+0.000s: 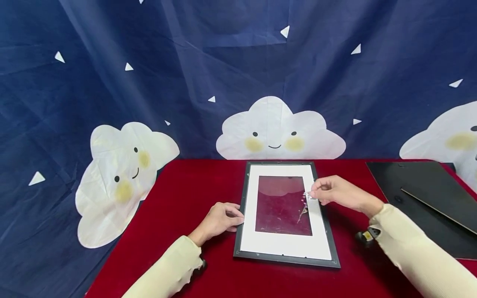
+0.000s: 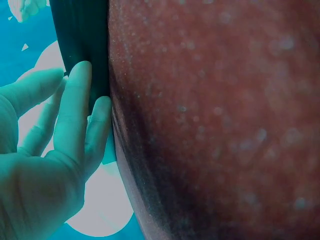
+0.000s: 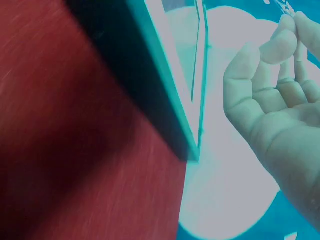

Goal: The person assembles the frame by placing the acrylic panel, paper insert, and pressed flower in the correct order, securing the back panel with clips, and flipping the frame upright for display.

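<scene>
A black picture frame (image 1: pixel 284 258) with a white mat (image 1: pixel 249 211) lies flat, its clear window showing red cloth through it. On the frame's left edge, the fingers of my left hand (image 1: pixel 216 221) rest extended against the side; the left wrist view shows these fingertips (image 2: pixel 80 75) at the dark edge. Above the mat's right side, my right hand (image 1: pixel 340 192) pinches a thin dried flower sprig (image 1: pixel 304 207) between thumb and index finger. The sprig's stem hangs down over the window. In the right wrist view the small blossoms (image 3: pixel 285 7) show at the fingertips.
A black backing board (image 1: pixel 413 178) with a thin slanted strip (image 1: pixel 436 207) lies at the right. Red cloth (image 1: pixel 179 198) covers the table. Behind it hangs a dark blue curtain (image 1: pixel 231 62) with white clouds.
</scene>
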`<action>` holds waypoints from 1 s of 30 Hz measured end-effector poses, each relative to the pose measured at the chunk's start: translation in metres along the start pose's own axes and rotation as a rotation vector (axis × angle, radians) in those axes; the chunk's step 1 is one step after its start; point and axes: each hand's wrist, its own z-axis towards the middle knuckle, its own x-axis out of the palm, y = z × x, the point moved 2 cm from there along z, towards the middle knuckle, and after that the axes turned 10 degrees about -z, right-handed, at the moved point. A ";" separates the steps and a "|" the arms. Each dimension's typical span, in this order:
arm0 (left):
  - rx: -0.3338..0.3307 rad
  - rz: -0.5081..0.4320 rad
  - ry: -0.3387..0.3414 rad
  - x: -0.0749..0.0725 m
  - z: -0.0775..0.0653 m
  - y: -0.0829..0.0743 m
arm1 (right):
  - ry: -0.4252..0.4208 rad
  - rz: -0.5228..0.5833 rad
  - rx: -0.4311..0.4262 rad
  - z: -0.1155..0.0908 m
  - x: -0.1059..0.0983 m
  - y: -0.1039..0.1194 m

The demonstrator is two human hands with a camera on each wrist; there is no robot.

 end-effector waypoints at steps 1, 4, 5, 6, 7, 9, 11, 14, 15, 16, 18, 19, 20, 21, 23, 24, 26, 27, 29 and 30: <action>0.000 0.000 -0.001 0.000 0.000 0.000 | 0.006 -0.003 0.000 0.006 0.003 0.002; 0.000 -0.003 -0.008 0.000 0.000 0.000 | 0.034 -0.005 0.008 0.026 0.010 0.010; 0.000 -0.001 -0.011 0.000 0.001 0.000 | 0.047 -0.004 0.010 0.032 0.012 0.013; 0.000 -0.001 -0.011 0.000 0.001 0.000 | 0.060 0.002 0.018 0.038 0.013 0.014; -0.001 -0.001 -0.012 0.000 0.001 0.000 | 0.071 0.009 0.021 0.043 0.014 0.016; -0.003 -0.002 -0.009 0.000 0.001 0.000 | 0.082 0.032 0.033 0.053 0.015 0.017; -0.006 -0.001 -0.006 0.000 0.001 0.001 | 0.083 0.051 0.055 0.062 0.016 0.017; -0.009 0.003 -0.008 0.000 0.001 0.001 | 0.090 0.057 0.070 0.073 0.019 0.016; -0.010 0.005 -0.011 0.000 0.001 0.001 | 0.098 0.056 0.073 0.077 0.021 0.016; -0.011 0.007 -0.014 0.000 0.001 0.001 | 0.110 0.053 0.077 0.080 0.023 0.017; -0.012 0.012 -0.019 0.000 0.001 0.000 | 0.133 0.031 0.071 0.087 0.028 0.019; -0.014 0.012 -0.021 -0.001 0.001 -0.001 | 0.139 0.029 0.073 0.090 0.030 0.020; -0.016 0.010 -0.021 -0.001 0.001 -0.001 | 0.142 0.020 0.076 0.093 0.032 0.021; -0.017 0.009 -0.022 -0.001 0.001 -0.002 | 0.143 0.012 0.081 0.096 0.034 0.022; -0.021 0.005 -0.021 0.000 0.001 -0.002 | 0.137 -0.009 0.089 0.102 0.036 0.023; -0.023 0.002 -0.022 0.000 0.001 -0.002 | 0.133 -0.016 0.093 0.106 0.037 0.024; -0.026 0.001 -0.024 0.000 0.001 -0.002 | 0.124 -0.056 0.100 0.111 0.038 0.025; -0.027 0.003 -0.024 0.000 0.001 -0.002 | 0.120 -0.072 0.102 0.114 0.039 0.025; -0.027 0.004 -0.024 0.000 0.001 0.000 | 0.119 -0.108 0.095 0.118 0.040 0.027; -0.025 0.006 -0.022 0.000 0.001 0.000 | 0.118 -0.128 0.092 0.119 0.041 0.027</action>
